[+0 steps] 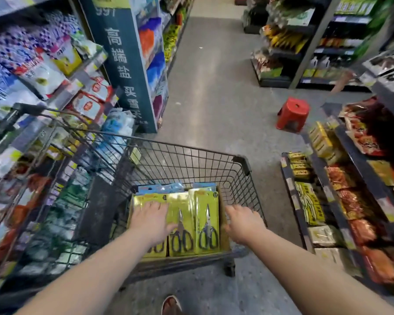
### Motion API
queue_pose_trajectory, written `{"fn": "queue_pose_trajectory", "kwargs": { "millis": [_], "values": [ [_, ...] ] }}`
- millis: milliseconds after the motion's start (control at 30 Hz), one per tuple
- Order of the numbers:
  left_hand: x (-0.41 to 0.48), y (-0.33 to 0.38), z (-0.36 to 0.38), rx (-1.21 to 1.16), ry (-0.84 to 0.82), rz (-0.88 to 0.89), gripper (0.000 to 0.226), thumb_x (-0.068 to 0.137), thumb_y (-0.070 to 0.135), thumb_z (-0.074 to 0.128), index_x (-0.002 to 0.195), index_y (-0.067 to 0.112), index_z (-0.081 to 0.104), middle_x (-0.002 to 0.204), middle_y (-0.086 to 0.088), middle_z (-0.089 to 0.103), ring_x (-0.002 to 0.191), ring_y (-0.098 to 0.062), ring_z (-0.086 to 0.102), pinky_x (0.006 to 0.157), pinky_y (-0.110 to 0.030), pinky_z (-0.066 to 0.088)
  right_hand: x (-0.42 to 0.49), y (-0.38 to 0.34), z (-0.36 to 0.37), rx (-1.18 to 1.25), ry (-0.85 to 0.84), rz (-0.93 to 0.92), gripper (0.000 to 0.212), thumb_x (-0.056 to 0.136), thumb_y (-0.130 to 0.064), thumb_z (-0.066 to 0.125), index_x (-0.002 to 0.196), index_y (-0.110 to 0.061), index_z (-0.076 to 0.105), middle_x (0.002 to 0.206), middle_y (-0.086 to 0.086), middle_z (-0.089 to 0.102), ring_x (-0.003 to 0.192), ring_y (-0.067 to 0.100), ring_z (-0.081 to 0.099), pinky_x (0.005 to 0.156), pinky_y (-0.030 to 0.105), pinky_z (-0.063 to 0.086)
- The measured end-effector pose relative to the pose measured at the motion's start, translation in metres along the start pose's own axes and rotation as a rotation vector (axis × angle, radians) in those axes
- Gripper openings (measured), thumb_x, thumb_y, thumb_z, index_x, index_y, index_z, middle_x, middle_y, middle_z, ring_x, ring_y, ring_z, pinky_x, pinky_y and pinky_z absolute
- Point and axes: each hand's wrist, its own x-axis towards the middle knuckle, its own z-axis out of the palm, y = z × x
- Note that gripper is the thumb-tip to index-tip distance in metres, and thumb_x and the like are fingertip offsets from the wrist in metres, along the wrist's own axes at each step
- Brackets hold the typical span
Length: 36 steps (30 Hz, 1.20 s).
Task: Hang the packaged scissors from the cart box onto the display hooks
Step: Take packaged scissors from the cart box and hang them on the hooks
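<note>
Yellow-green packaged scissors (207, 220) with black handles lie side by side in a cardboard box (223, 228) inside the wire cart (191, 162). My left hand (152, 220) lies flat, fingers spread, on the left packages, covering one of them. My right hand (243, 223) is at the box's right edge, fingers curled downward beside the rightmost package; whether it grips the box edge is unclear. Blue-topped packages (162, 189) show at the far end of the box. No display hooks are clearly visible.
A shelf of bagged goods (43, 64) runs along the left, close to the cart. Low shelves of packets (350, 201) stand on the right. A red plastic stool (292, 114) sits in the aisle ahead. My foot (171, 305) shows below.
</note>
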Motion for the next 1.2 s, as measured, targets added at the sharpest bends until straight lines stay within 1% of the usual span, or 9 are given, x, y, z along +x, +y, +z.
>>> {"fn": "queue_pose_trajectory", "kwargs": {
  "millis": [200,333,533,700,800,900,1000,1100,1200],
  "values": [
    [0.043,-0.015,0.028,-0.022,-0.136,-0.012,0.072,0.088,0.062,0.039,0.145,0.020,0.025,0.147,-0.004,0.037,0.136,-0.027,0.031,0.107,-0.046,0.031,0.043,-0.007,0.018,0.003,-0.147,0.020,0.052,0.088,-0.042,0.050,0.133,-0.018,0.038,0.133,0.008,0.047,0.119,0.031,0.047,0.094,0.043,0.042],
    [0.068,-0.012,0.046,-0.071,-0.181,-0.023,0.071,0.087,0.063,0.040,0.142,0.020,0.028,0.147,-0.003,0.037,0.135,-0.025,0.031,0.107,-0.044,0.030,0.081,-0.004,0.032,0.066,-0.237,0.044,0.051,0.087,-0.041,0.052,0.130,-0.017,0.040,0.133,0.009,0.046,0.119,0.029,0.047,0.092,0.043,0.044],
    [0.099,-0.008,0.082,-0.131,-0.296,-0.114,0.072,0.087,0.060,0.045,0.144,0.021,0.025,0.147,-0.005,0.037,0.135,-0.026,0.032,0.109,-0.047,0.029,0.140,-0.004,0.065,0.196,-0.346,0.102,0.056,0.088,-0.035,0.056,0.136,-0.014,0.036,0.134,0.011,0.046,0.119,0.029,0.049,0.098,0.042,0.045],
    [0.122,-0.004,0.120,-0.212,-0.407,-0.180,0.072,0.088,0.053,0.049,0.146,0.018,0.023,0.149,-0.008,0.034,0.138,-0.029,0.030,0.108,-0.045,0.032,0.175,-0.006,0.099,0.398,-0.451,0.282,0.069,0.086,-0.034,0.062,0.141,-0.010,0.027,0.142,0.013,0.038,0.128,0.032,0.043,0.102,0.043,0.039],
    [0.131,-0.002,0.141,-0.272,-0.444,-0.216,0.071,0.088,0.050,0.052,0.144,0.016,0.025,0.146,-0.010,0.036,0.132,-0.030,0.038,0.103,-0.045,0.037,0.187,-0.004,0.121,0.519,-0.458,0.382,0.072,0.083,-0.032,0.066,0.139,-0.009,0.027,0.141,0.014,0.040,0.126,0.032,0.044,0.100,0.042,0.040],
    [0.140,-0.002,0.158,-0.353,-0.484,-0.295,0.075,0.086,0.049,0.056,0.145,0.015,0.023,0.144,-0.009,0.038,0.128,-0.028,0.042,0.100,-0.044,0.042,0.195,-0.004,0.140,0.626,-0.458,0.488,0.087,0.082,-0.028,0.069,0.146,-0.011,0.012,0.145,0.014,0.036,0.129,0.033,0.042,0.102,0.042,0.038],
    [0.150,-0.004,0.173,-0.514,-0.496,-0.421,0.078,0.085,0.045,0.060,0.146,0.014,0.022,0.146,-0.010,0.037,0.130,-0.030,0.040,0.104,-0.044,0.038,0.199,-0.004,0.156,0.713,-0.426,0.544,0.096,0.081,-0.025,0.069,0.148,-0.013,0.002,0.148,0.013,0.032,0.132,0.032,0.040,0.106,0.043,0.035],
    [0.159,-0.004,0.183,-0.650,-0.483,-0.536,0.082,0.084,0.043,0.063,0.147,0.012,0.021,0.148,-0.013,0.033,0.133,-0.031,0.036,0.106,-0.043,0.034,0.202,-0.006,0.166,0.756,-0.348,0.585,0.097,0.081,-0.024,0.069,0.149,-0.016,0.000,0.149,0.014,0.027,0.130,0.033,0.041,0.105,0.043,0.036],
    [0.164,-0.002,0.189,-0.819,-0.416,-0.645,0.081,0.083,0.037,0.067,0.146,0.012,0.025,0.148,-0.013,0.031,0.133,-0.032,0.036,0.108,-0.045,0.034,0.203,-0.007,0.171,0.711,-0.286,0.614,0.097,0.079,-0.029,0.071,0.148,-0.016,0.004,0.146,0.015,0.027,0.123,0.035,0.046,0.099,0.044,0.040]
  ]
}}
